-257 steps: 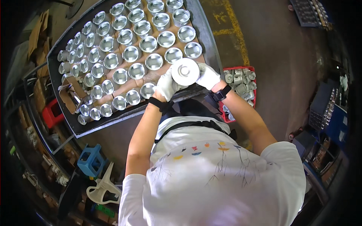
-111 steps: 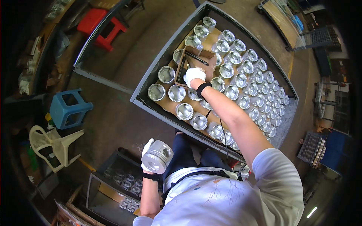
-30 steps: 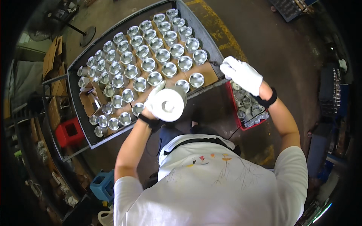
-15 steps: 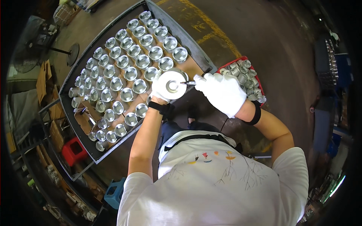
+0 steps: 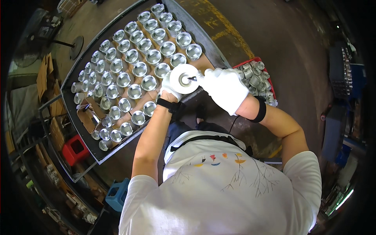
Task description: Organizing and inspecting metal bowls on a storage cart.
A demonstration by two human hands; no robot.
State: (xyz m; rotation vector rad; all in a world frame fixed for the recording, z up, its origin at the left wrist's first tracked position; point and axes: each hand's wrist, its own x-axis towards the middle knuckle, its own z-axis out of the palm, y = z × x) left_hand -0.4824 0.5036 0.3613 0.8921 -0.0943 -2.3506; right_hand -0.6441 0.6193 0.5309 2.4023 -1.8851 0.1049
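Observation:
My left hand [image 5: 168, 85], in a white glove, grips a pale round metal part [image 5: 179, 73] with a recessed centre, its face turned up toward me. My right hand [image 5: 223, 88], also gloved in white, closes around a slim dark pen-like tool [image 5: 192, 78]. The tool's tip is over the centre of the part; whether it touches cannot be made out. Both hands are above the near right edge of a large grey tray [image 5: 213, 53]. Rows of shiny cup-shaped metal parts [image 5: 153, 56] stand in the tray on brown board.
A red crate [image 5: 270, 87] piled with smaller metal parts stands right of the tray. An open cardboard box [image 5: 87, 120] with slim items lies in the tray's left corner. Red [image 5: 75, 150] and blue [image 5: 116, 196] plastic stools and a fan [image 5: 27, 62] are at left.
The tool's tip has moved inward from the part's right rim to over its centre. Both hands have come closer together, and the tray's view has shifted slightly.

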